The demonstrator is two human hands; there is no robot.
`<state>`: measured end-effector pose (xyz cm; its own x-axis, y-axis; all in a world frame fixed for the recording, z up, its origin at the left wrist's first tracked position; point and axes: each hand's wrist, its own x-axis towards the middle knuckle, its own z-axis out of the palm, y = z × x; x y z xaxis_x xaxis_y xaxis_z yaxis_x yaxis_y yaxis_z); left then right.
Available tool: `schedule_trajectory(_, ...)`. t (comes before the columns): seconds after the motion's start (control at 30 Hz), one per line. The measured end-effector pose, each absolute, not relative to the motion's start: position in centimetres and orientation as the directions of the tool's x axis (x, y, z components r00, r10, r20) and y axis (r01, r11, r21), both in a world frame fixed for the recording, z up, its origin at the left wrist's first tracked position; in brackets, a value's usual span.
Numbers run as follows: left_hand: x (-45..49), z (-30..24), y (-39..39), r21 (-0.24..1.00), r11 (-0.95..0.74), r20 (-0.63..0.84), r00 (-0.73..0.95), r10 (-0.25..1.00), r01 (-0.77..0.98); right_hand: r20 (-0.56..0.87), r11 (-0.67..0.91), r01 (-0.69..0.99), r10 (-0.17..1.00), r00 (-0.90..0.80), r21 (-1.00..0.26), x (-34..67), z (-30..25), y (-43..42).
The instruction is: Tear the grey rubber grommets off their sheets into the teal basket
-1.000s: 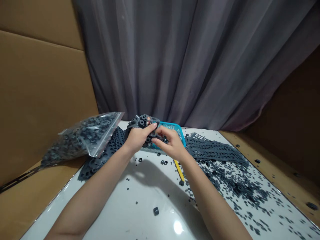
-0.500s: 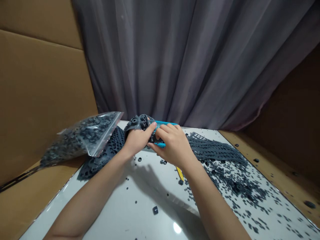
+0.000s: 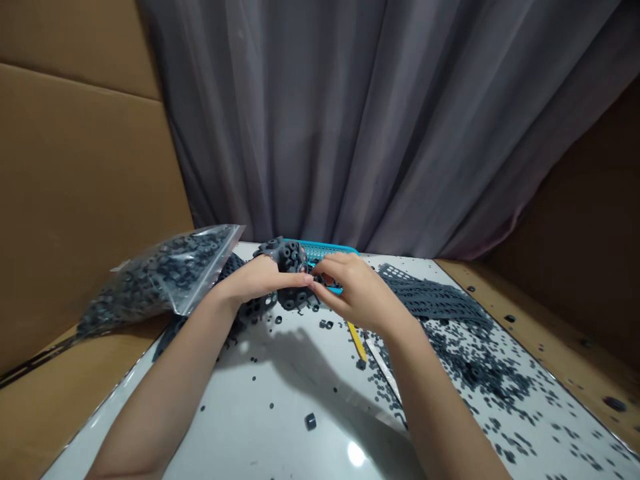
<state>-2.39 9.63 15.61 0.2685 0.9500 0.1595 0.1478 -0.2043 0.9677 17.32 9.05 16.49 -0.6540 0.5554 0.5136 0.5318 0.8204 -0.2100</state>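
Note:
A dark grey rubber sheet with round moulded knobs (image 3: 293,253) is bunched up in my left hand (image 3: 265,275), whose thumb reaches across to the right. My right hand (image 3: 353,287) has its thumb and fingers pinched together at the sheet's right edge, close to my left thumb tip. What lies between those fingertips is too small and covered to make out. Just behind both hands stands a blue plastic basket (image 3: 300,244), partly hidden by them. Under my right wrist lie a yellow-handled tool (image 3: 357,341) and a thin white strip (image 3: 383,367).
At left, a clear zip bag (image 3: 165,273) full of dark rubber parts rests beside another knobbed sheet (image 3: 167,333). A stack of perforated sheets (image 3: 440,299) lies right, with many small dark bits (image 3: 480,373) scattered on the white table (image 3: 240,420). Cardboard walls (image 3: 80,187) and a curtain (image 3: 300,120) surround it.
Both hands have come slightly lower, and the bunched sheet has turned and hangs lower in my left hand. More of the blue basket shows behind it. The white strip has come into sight.

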Motion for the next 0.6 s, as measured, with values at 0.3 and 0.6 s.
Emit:
schedule_trajectory(0.3, -1.8, 15.9, 9.5, 0.958, -0.282, 0.263, 0.221, 0.939, 0.059, 0.587, 0.801, 0.570, 0.555, -0.589, -0.185, 17.6, 16.7, 8.4)
schedule_trajectory(0.6, -1.7, 15.8, 9.5, 0.927, -0.363, 0.325, 0.276, 0.905, 0.099, 0.364, 0.739, 0.321, 0.600, -0.712, -0.592, 17.3, 16.2, 9.5)
